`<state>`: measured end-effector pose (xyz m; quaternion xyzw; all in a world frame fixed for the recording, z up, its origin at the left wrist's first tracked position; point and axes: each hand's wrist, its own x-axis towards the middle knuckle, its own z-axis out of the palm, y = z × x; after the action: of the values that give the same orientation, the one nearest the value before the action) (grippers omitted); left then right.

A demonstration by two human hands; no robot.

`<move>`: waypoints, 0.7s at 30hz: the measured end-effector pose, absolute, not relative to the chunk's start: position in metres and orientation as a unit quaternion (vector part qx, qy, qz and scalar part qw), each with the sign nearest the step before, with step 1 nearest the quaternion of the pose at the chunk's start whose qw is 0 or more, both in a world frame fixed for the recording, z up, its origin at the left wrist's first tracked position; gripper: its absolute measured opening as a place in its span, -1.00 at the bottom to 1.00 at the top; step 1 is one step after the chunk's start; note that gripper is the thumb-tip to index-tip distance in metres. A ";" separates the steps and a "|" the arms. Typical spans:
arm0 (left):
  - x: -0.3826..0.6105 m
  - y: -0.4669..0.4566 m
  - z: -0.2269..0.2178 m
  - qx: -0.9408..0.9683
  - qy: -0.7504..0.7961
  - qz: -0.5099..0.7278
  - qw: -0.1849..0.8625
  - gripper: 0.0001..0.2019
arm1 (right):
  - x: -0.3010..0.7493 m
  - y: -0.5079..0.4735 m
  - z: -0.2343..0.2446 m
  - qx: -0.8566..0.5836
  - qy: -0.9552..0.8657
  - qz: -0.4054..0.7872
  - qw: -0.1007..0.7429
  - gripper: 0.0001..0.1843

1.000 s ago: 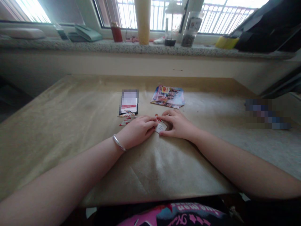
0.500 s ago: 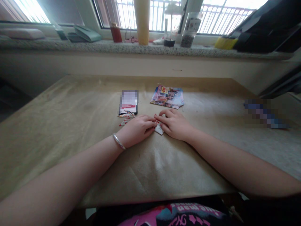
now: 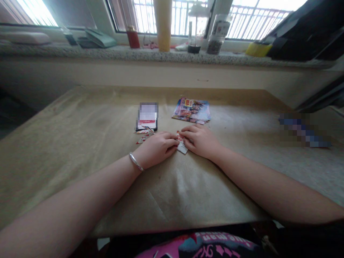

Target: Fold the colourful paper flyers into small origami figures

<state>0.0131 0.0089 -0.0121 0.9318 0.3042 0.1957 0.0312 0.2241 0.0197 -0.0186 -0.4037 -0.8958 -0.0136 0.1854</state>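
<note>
My left hand (image 3: 157, 147) and my right hand (image 3: 200, 141) meet at the middle of the table, both pressed down on a small folded piece of red-and-white paper (image 3: 182, 146). Each hand has its fingers curled together on the paper, which lies flat between the fingertips. A silver bangle (image 3: 135, 162) sits on my left wrist. Small folded paper pieces (image 3: 143, 135) lie just left of my left hand, in front of a phone (image 3: 147, 116).
A stack of colourful leaflets (image 3: 192, 110) lies beyond my right hand. The table wears brown paper (image 3: 80, 136). On the stone window sill (image 3: 134, 53) stand a red cup, a yellow cylinder and jars. A blurred object (image 3: 305, 129) lies at the right.
My right hand has slid left over the folded paper and closed down on it, so less of the paper shows. My left hand has stayed in place.
</note>
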 end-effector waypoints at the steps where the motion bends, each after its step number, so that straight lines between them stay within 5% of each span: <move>1: 0.013 0.009 -0.012 0.931 0.307 0.193 0.029 -0.80 | 0.224 0.020 -0.018 -0.405 -0.895 -0.016 0.187 -0.66; 21: 0.015 0.011 -0.010 0.936 0.313 0.137 -0.079 -0.71 | 0.228 0.022 -0.026 -0.384 -0.888 0.015 0.250 -0.72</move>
<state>0.0149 0.0112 -0.0099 0.9364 0.3133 0.1372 -0.0785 0.2275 0.0222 -0.0258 -0.3845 -0.8884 0.0145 0.2504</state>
